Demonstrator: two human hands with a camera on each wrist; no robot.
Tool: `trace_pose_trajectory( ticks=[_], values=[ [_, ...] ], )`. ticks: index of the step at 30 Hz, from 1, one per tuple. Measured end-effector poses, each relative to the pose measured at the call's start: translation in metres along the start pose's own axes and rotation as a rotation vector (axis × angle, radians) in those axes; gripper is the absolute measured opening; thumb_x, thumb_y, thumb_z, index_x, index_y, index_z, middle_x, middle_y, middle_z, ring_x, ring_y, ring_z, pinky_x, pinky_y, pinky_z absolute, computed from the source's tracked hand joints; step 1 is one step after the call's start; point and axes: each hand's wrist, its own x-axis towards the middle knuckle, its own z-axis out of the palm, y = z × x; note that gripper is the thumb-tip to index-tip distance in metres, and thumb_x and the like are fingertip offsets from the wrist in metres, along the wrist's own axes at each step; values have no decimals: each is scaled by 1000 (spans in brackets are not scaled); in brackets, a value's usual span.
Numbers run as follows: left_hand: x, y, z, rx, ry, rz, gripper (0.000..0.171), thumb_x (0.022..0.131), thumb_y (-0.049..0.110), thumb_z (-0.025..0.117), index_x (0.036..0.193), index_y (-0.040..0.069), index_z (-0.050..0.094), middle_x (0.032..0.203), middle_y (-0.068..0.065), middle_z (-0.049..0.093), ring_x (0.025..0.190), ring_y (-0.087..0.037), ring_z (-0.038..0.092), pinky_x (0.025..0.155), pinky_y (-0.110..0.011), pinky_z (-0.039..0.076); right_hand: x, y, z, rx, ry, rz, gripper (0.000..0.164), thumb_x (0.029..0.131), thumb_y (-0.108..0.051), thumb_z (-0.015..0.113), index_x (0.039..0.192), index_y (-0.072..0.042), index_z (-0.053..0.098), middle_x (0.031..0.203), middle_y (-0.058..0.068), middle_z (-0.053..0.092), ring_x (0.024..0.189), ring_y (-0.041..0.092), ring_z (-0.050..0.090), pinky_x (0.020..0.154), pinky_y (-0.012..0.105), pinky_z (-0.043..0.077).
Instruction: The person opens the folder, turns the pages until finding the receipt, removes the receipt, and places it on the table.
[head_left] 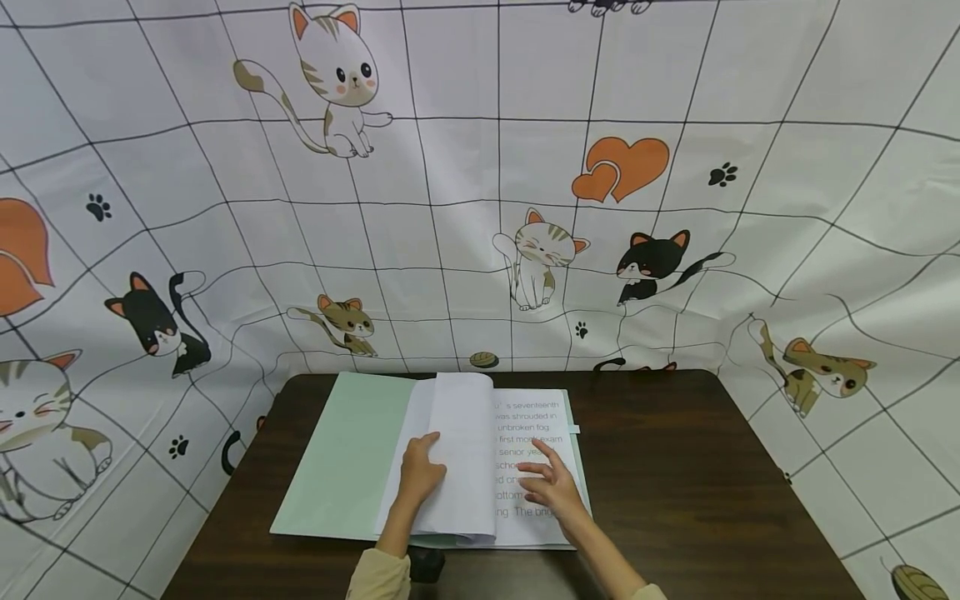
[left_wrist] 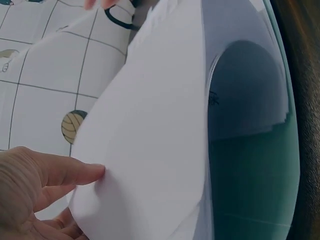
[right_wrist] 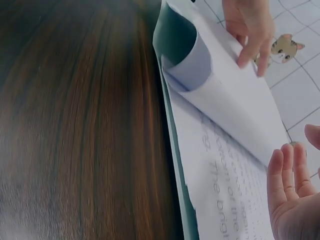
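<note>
An open booklet with a pale green cover [head_left: 343,467] lies on the dark table. Its white sheets curl over toward the left, and the lifted page [head_left: 465,454] bulges up, with the gap beneath it showing in both wrist views. My left hand [head_left: 422,473] pinches the curled page near its left edge; in the left wrist view the thumb [left_wrist: 92,173] lies on the paper, with other fingers partly hidden behind it. My right hand [head_left: 553,487] hovers over the printed right page [head_left: 517,467], fingers loosely spread and holding nothing.
Dark wood tabletop [head_left: 675,475] extends on both sides of the booklet. A small black object [head_left: 426,565] sits at the front edge by the left sleeve [head_left: 380,575]. White cloth [head_left: 465,167] printed with cats and grid lines hangs around the table. A small tab [head_left: 574,429] sticks out of the booklet's right edge.
</note>
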Motion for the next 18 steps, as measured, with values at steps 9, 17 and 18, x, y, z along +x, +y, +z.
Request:
trace_pose_trajectory(
  ticks=[9, 17, 18],
  values=[
    [0, -14, -3, 48, -13, -68, 60, 67, -16, 52, 127, -15, 55, 112, -32, 53, 92, -38, 57, 76, -48, 52, 5, 3, -11, -55, 87, -16, 70, 86, 1, 64, 149, -9, 37, 119, 28, 63, 83, 10, 65, 74, 34, 56],
    [-2, -31, -6, 106, 43, -34, 55, 69, -16, 51, 124, -17, 56, 114, -31, 56, 98, -44, 59, 77, -50, 52, 18, 6, -31, -144, 160, -50, 68, 86, 0, 64, 148, -3, 36, 121, 31, 61, 83, 6, 64, 73, 29, 57],
    [-2, -33, -7, 114, 52, -25, 55, 69, -15, 51, 123, -17, 57, 113, -31, 56, 97, -44, 59, 76, -50, 52, 20, 7, -34, -155, 167, -60, 68, 86, 0, 64, 148, -2, 36, 121, 31, 60, 83, 6, 64, 73, 28, 56]
  ],
)
